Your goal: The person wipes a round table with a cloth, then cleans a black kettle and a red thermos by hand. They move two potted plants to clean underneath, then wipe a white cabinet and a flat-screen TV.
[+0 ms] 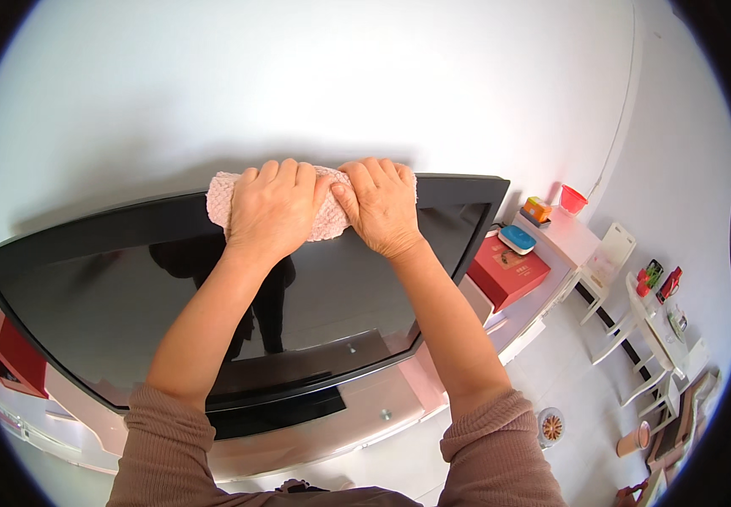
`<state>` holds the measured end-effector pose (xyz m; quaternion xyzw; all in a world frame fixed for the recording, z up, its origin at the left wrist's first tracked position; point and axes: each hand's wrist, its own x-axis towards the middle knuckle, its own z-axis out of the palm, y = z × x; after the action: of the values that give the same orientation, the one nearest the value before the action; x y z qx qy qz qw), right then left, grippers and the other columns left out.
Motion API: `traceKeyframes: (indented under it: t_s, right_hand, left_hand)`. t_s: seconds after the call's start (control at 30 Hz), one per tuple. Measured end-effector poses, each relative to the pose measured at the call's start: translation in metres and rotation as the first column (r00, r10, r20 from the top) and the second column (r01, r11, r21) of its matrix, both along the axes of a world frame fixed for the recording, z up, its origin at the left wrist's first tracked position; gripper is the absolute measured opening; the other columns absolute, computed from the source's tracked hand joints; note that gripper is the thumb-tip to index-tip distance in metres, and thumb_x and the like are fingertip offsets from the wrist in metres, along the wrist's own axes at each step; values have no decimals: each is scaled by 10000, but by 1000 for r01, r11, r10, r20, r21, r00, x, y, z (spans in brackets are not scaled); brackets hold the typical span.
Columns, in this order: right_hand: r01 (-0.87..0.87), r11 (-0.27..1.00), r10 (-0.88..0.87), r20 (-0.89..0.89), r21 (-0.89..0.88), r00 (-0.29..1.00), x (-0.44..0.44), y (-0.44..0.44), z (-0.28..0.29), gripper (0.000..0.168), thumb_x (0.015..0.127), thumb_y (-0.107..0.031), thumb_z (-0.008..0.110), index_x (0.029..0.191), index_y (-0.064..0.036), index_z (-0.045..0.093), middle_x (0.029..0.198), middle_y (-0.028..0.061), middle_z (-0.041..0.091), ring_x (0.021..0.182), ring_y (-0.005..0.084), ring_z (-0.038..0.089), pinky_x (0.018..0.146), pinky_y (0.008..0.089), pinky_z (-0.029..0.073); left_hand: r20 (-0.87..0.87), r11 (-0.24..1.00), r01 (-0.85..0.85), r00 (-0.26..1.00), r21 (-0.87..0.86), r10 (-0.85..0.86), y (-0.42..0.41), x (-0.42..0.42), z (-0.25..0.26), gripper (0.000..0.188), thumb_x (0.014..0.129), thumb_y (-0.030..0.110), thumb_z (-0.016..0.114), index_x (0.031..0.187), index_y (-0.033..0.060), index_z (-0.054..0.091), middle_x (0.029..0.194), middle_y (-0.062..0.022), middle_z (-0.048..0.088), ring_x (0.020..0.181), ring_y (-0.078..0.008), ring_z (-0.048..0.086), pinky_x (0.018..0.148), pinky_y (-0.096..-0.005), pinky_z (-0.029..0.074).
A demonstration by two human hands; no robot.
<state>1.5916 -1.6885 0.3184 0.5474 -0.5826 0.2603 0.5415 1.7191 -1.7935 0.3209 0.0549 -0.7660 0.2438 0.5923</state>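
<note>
A pale pink textured cloth is draped over the top edge of a black flat-screen television. My left hand grips the cloth near the middle of that edge, fingers curled over the top. Close beside it, my right hand holds the cloth's right part in the same way, the two thumbs almost meeting. My fingertips are hidden behind the frame. Dark reflections show in the glossy screen.
The television stands on a pink cabinet against a white wall. To the right are a red box bearing writing, a blue-lidded container and a red bucket. Farther off stand a white dining table and a bin.
</note>
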Motion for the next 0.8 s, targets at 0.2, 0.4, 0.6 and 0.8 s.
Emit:
traceKeyframes:
  t_s: [0.2,0.4,0.6,0.8]
  right_hand:
    - [-34,999,34,-4,-27,999,-40,26,-3,172,845,-279,528,853,-111,565,764,13,514,731,192,488,718,325,358]
    - [-11,997,12,21,-77,1000,-82,59,-5,156,845,-254,521,885,-108,562,832,18,549,795,205,506,790,351,350]
    - [8,994,-7,14,-108,1000,-114,75,-10,172,851,-254,508,908,-98,557,866,27,561,826,214,514,823,369,343]
    - [32,990,-32,-1,-138,999,-151,96,-11,196,878,-260,458,914,-91,551,878,44,566,829,237,510,837,387,333]
  left_hand:
    - [16,1000,12,1000,23,-12,30,-41,-2,216,790,219,608,662,102,479,613,-11,458,576,-177,468,529,-306,355]
    - [31,998,57,998,-10,-57,60,-86,-1,210,777,216,615,676,97,475,621,-10,443,583,-179,455,532,-300,343]
    - [32,994,110,994,-28,-109,76,-120,-2,213,776,227,615,680,95,479,614,-13,429,579,-169,444,527,-296,328]
    - [39,988,133,991,-81,-130,95,-158,-2,217,774,241,614,679,93,486,608,-8,423,578,-154,436,519,-284,314]
